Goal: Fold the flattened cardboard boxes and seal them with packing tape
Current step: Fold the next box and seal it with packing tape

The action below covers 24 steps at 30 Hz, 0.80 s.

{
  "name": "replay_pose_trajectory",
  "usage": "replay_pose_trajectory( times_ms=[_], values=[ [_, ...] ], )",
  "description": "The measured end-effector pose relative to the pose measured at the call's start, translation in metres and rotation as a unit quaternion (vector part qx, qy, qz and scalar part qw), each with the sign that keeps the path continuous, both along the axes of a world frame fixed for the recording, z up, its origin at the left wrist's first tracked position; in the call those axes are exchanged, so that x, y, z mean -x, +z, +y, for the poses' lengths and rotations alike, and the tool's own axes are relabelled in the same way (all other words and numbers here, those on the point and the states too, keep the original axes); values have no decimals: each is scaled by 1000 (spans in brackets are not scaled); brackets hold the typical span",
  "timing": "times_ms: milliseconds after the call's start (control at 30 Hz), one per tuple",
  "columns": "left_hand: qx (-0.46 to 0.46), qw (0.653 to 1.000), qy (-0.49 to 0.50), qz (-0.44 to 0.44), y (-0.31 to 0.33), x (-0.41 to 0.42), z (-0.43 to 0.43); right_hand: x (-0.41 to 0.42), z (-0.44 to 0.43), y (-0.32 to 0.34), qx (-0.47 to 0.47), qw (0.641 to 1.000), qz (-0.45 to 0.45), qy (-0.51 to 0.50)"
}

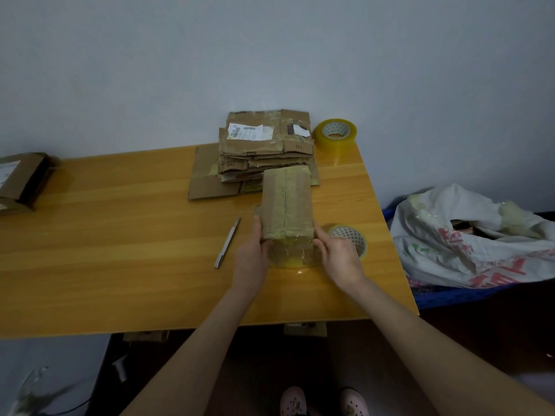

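Taped box (pixel 286 205) — held between both hands' fingers (pixel 257 228).

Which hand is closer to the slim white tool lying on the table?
Left. The left hand grips the left side of the box, just right of the slim white tool; the right hand holds the other side, further off, beside a tape roll.
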<state>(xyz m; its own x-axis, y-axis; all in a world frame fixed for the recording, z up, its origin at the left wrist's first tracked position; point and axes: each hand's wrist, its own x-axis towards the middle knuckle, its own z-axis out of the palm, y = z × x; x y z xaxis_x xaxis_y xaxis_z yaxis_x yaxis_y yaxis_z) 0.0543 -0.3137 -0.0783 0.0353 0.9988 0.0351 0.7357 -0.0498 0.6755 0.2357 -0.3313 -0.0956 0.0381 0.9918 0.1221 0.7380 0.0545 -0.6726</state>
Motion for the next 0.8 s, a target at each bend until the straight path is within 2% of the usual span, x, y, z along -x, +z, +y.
replay_pose_trajectory(
  times_ms=[133,167,233,333,533,667,800],
  values=[
    [2,1000,-2,-4,12,-8,-11,2,-8,16,-1,998,62,-31],
    [-18,1000,-9,4,14,-13,-12,6,-9,22,-10,998,51,-25],
    [-64,997,-38,30,13,-25,-13,18,-9,28,11,999,-31,12],
    [-57,996,-43,57,4,-33,-13,31,-8,23,36,996,-84,23],
    [29,993,12,-115,7,-23,-9,26,-3,23,84,996,0,-32],
    [44,992,48,-110,5,-30,-5,26,8,21,136,988,4,-77],
    [77,992,8,-97,0,-14,-1,21,8,16,121,992,10,-47]
  ],
)
